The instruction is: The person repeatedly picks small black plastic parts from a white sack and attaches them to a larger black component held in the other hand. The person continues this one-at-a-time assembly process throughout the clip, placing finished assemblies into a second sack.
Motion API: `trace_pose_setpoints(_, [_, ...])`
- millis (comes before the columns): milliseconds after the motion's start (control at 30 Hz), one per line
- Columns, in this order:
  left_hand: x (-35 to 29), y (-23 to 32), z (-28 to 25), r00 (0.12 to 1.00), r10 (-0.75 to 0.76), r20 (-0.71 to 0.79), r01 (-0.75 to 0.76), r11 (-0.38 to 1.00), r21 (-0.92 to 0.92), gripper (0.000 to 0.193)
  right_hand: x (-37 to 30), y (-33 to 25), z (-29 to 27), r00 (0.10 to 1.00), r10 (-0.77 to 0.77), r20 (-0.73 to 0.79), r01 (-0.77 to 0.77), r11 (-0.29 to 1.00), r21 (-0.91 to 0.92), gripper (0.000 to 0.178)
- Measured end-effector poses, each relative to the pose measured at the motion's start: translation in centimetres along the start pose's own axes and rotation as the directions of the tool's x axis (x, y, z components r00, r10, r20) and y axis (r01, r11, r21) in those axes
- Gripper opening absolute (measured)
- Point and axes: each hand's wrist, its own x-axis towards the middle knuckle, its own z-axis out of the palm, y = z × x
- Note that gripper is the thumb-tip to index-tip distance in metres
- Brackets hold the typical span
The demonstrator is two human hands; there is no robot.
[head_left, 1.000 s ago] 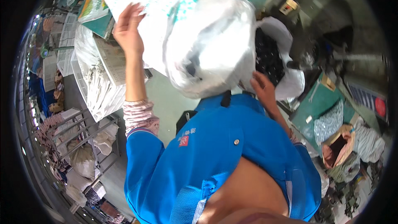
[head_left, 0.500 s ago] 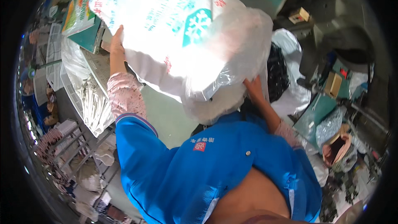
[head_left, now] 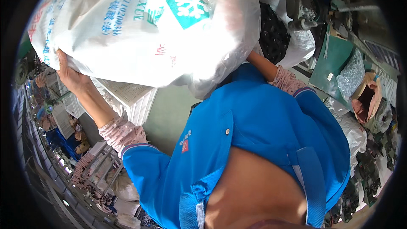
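Observation:
A large, bulging white woven sack [head_left: 123, 46] with coloured print and a green snowflake emblem fills the upper part of the head view. A crumpled clear plastic liner [head_left: 231, 29] shows at its right end, close to my chest. My left hand [head_left: 71, 74] is closed on the sack's lower left edge, thumb on the near face, the other fingers partly hidden. My right hand [head_left: 255, 58] reaches in against the right end of the sack, where its fingers are hidden behind the plastic.
A perforated light-coloured plastic crate [head_left: 127, 91] stands below the sack's left part. A black basket-like object [head_left: 273, 32] lies right of the sack, beside white sheeting. Farther right are a green work surface [head_left: 333, 55], bubble wrap [head_left: 352, 72] and an open brown bag [head_left: 368, 97]. A metal rack [head_left: 99, 165] stands lower left.
The sack and my left hand have shifted left in the picture, and the sack now hides more of the crate. My right hand is higher in the view. The whole view has turned somewhat.

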Motion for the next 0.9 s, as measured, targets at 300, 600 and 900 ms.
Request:
trace_pose_setpoints(300, [-0.6,2.4,4.7,0.967,0.021,0.254,-0.071,0.979,0.19,0.034,2.2,-2.9,1.0,0.983,0.014,-0.183,0.045,0.948,0.315,0.028])
trace_pose_setpoints(600, [-2.9,-5.5,1.7,0.958,0.204,0.2,-0.284,0.764,0.579,0.042,4.0,-13.5,-2.1,0.861,0.434,-0.265,-0.435,0.898,0.059,0.069])
trace_pose_setpoints(900, [-11.1,-28.0,8.1,0.594,-0.59,0.547,-0.079,0.633,0.77,0.025,3.6,-14.1,-2.4,0.89,0.37,-0.267,-0.38,0.925,0.014,0.071])
